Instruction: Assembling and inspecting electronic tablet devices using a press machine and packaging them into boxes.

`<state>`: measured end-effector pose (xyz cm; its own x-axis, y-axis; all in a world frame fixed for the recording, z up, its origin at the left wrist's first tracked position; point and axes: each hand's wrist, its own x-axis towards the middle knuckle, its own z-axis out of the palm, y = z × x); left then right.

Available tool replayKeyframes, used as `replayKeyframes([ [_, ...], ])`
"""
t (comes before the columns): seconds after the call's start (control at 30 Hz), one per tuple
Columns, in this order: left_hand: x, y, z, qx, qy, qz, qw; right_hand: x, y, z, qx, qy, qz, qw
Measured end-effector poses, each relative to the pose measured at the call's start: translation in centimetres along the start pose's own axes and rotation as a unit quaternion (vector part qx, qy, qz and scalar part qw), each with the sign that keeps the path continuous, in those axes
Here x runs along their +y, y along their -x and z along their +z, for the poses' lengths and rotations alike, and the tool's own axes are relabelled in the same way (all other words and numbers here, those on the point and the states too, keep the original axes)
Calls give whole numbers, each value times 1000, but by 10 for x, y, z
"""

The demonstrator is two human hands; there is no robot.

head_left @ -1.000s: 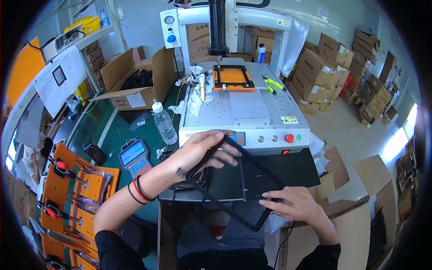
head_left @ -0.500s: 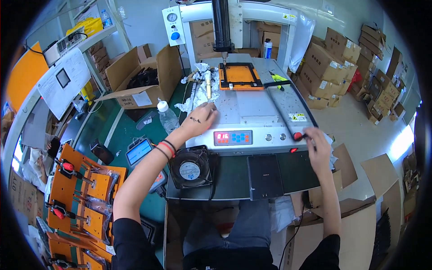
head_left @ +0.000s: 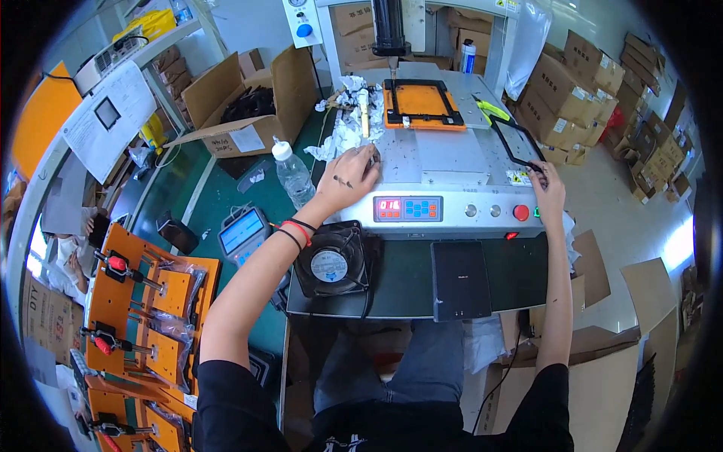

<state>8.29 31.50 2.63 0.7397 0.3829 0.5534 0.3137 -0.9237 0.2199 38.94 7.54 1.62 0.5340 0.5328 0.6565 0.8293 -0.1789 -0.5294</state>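
My right hand (head_left: 550, 190) pinches the near corner of a thin black rectangular frame (head_left: 503, 145) over the right side of the machine bed (head_left: 452, 154). My left hand (head_left: 350, 177) rests at the bed's left front edge, fingers curled; anything inside them is hidden. Just beyond it, a cream-handled tool (head_left: 364, 113) lies on crumpled white tissue (head_left: 348, 139). At the back of the bed, another black frame (head_left: 457, 119) sits on an orange fixture plate (head_left: 422, 105), under the nozzle (head_left: 394, 68) of a dark vertical cylinder.
The control panel (head_left: 407, 209) and a red button (head_left: 520, 212) line the machine's front. A fan (head_left: 329, 265), a flat black panel (head_left: 461, 280) and a clear bottle (head_left: 294, 177) stand nearby. Orange clamp fixtures (head_left: 169, 301) fill the left; an open carton (head_left: 286, 98) stands behind. A yellow-green cutter (head_left: 493, 110) lies at right.
My right hand has moved away from beside the red button, farther over the bed, with the black frame now turned flatter. My left hand stays at the bed's edge. The whole view has shifted.
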Motion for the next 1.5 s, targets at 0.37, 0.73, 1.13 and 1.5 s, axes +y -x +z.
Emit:
replayKeyframes([
  [0.37, 18, -32, -7, 54, 28, -44, 997, 9, 0, -1, 16, 38, 3, 999],
  [0.73, 84, -149, 29, -150, -41, -265, 952, 9, 4, -2, 35, 20, -1, 999],
  [1.13, 103, -162, 30, -174, -116, -339, 917, 4, 2, 2, 36, 7, 2, 999],
  [1.5, 172, -76, -104, 288, 20, 69, 955, -99, -17, 8, 117, -123, -97, 981],
])
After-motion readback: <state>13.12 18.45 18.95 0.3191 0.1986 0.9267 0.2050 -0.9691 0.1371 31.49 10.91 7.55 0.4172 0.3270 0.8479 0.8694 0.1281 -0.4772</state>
